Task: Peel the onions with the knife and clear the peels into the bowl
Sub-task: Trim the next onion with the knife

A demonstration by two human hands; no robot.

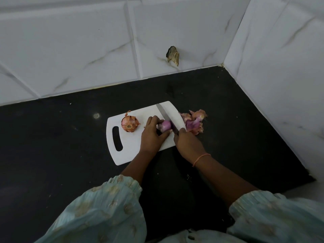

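Head view: onions on cutting board

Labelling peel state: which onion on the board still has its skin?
The left onion, beside the handle slot, untouched, with dry orange-brown skin. The other onion is bare purple, held by the left hand under the knife.

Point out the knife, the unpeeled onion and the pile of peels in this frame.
knife point(166, 118): head view, on the flat of the blade above the peeled onion.
unpeeled onion point(130, 124): head view, on its papery skin.
pile of peels point(193, 122): head view, on the purple piece in the middle of the pile.
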